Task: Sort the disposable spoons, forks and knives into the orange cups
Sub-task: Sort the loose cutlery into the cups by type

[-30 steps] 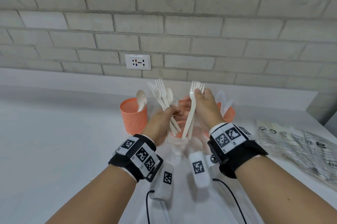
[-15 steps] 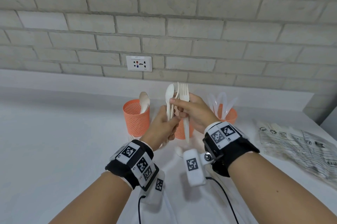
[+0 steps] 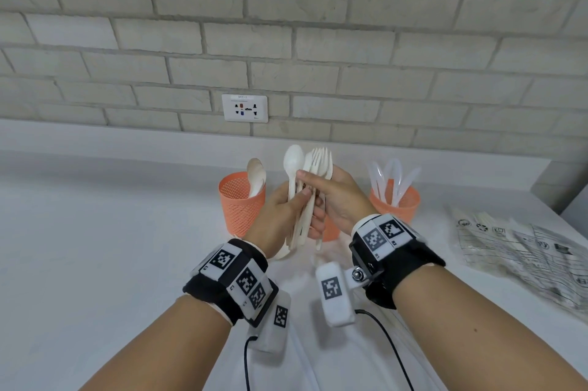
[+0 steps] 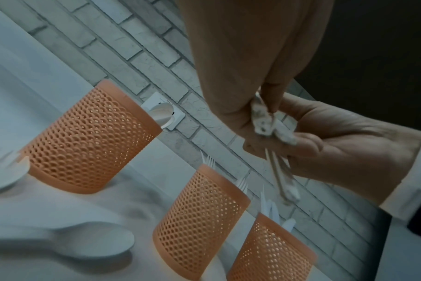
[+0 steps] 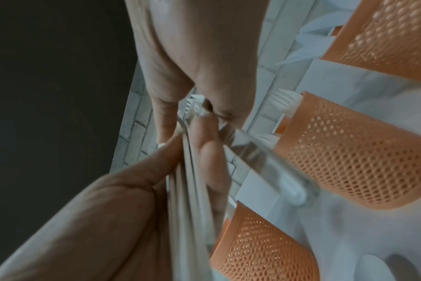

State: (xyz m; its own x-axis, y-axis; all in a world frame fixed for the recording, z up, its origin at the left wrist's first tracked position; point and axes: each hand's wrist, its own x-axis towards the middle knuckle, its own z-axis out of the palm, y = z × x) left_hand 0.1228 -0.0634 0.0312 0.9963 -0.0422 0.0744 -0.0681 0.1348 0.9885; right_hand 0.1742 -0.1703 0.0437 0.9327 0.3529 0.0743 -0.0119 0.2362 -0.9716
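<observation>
Three orange mesh cups stand in a row by the wall. The left cup (image 3: pixel 241 203) holds a spoon, and the right cup (image 3: pixel 396 204) holds clear knives. My hands hide most of the middle cup (image 3: pixel 331 233); it shows forks in the left wrist view (image 4: pixel 199 218). My left hand (image 3: pixel 284 207) grips a bundle of white spoons and forks (image 3: pixel 307 168) upright above the cups. My right hand (image 3: pixel 339 196) pinches the forks (image 3: pixel 322 160) in that bundle between thumb and fingers. In the right wrist view the handles (image 5: pixel 187 190) run between both hands.
Loose white spoons (image 4: pixel 94 243) lie on the white counter in front of the cups. A crumpled printed plastic bag (image 3: pixel 525 250) lies at the right. A wall socket (image 3: pixel 244 108) sits on the brick wall behind. The counter's edge and a corner are at the far right.
The right hand, which held forks apart from the left hand's fanned bundle, has brought them against it. Both hands now hold one tight bundle, slightly higher and to the left.
</observation>
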